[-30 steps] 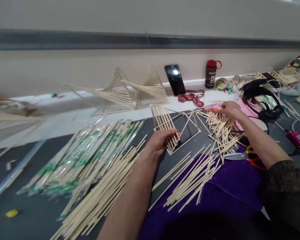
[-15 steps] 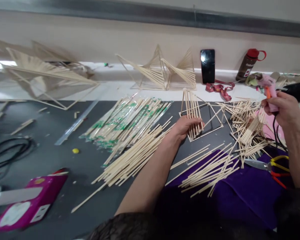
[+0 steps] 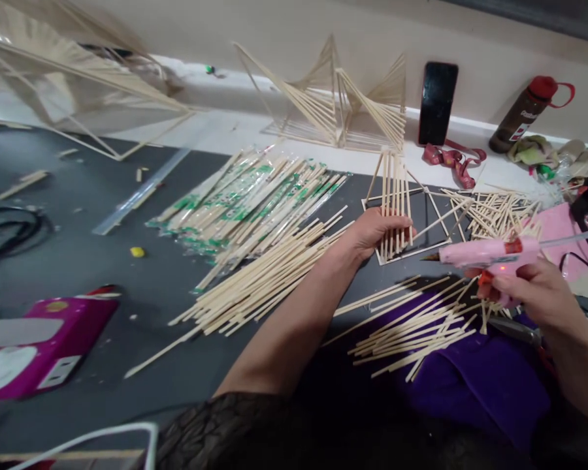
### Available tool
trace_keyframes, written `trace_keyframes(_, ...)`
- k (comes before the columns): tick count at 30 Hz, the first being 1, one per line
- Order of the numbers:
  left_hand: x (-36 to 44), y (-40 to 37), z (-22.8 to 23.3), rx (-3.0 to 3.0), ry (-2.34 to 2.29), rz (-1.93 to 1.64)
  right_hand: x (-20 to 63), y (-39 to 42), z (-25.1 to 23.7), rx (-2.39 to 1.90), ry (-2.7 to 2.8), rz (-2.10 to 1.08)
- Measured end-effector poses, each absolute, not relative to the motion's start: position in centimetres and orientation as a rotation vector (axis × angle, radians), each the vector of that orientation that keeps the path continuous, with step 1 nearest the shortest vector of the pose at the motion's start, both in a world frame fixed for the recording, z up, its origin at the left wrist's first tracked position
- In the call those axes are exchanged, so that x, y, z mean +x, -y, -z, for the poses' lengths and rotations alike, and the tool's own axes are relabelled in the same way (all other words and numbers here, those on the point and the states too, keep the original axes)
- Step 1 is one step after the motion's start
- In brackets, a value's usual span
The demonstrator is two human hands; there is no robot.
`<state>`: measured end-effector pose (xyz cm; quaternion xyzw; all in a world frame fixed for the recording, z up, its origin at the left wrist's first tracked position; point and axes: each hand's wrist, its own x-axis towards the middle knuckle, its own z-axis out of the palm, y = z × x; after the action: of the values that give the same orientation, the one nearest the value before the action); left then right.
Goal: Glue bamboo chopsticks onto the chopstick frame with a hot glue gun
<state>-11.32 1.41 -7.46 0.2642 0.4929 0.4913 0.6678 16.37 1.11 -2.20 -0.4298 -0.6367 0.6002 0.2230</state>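
My left hand [image 3: 379, 232] is closed on a small stick frame [image 3: 396, 189], its thumb across a row of parallel wooden sticks. The frame's open triangular part stretches to the right over the dark table. My right hand [image 3: 539, 294] grips a pink hot glue gun [image 3: 492, 253] by its handle, a finger at the orange trigger. A small red light glows on the gun, and its dark nozzle points left toward the frame, apart from it. A clear glue stick [image 3: 575, 236] juts from the back. Loose sticks [image 3: 416, 329] lie on purple cloth [image 3: 480, 391] below.
Bagged chopsticks [image 3: 255, 202] and a loose bundle [image 3: 259, 277] lie left of my forearm. Finished stick structures [image 3: 318, 104] stand by the wall, beside a phone [image 3: 438, 103] and a bottle [image 3: 522, 114]. Scissors [image 3: 514, 329] rest beneath my right hand. A magenta box [image 3: 53, 346] sits left.
My right hand has brought the glue gun down and left, turning its nozzle toward the frame. My left hand keeps its hold. The whole view has tilted.
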Motion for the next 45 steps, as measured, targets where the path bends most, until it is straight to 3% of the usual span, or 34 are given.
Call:
trace_keyframes(4,-11.3,-1.4,7.4,0.579,-1.118,-1.105,15.4,-0.6,3.3,-1.173,1.976,-1.348)
trace_keyframes(17,-11.2,-1.4,7.4,0.568,-1.167,-1.107,14.4,-0.5,5.1,-1.001,2.151,-0.964)
trace_keyframes(45,-12.1,-1.8,8.7,0.619,-1.037,-1.061,14.0,0.4,6.3,-1.013,2.272,-0.691)
